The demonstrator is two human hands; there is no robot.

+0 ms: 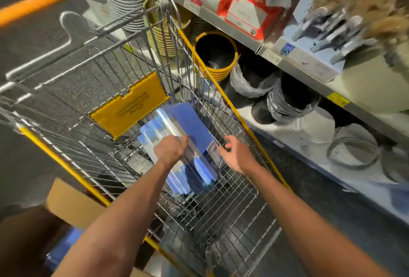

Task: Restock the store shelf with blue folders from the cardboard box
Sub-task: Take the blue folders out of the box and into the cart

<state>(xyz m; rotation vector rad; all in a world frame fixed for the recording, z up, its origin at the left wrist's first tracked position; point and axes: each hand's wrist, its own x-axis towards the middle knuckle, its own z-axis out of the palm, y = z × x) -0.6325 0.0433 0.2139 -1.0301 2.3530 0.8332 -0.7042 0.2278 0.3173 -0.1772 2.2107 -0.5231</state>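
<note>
- Blue folders (188, 126): fanned stack lying in the wire cart (232, 199); long axis runs away from the person toward the yellow flap (130, 108), label (213, 152) at the near end
- Left hand (170, 150): fingers curled on the stack, apparently gripping it, though blur obscures the contact
- Right hand (234, 152): fingers loosely spread, just beside the label
- Cardboard box (73, 205): left of the cart; shelf (287, 64) to the right

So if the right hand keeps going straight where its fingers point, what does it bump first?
Probably the top blue folder, at its white label. The right hand points left at that corner and looks almost touching, though the blur hides the depth.
</note>
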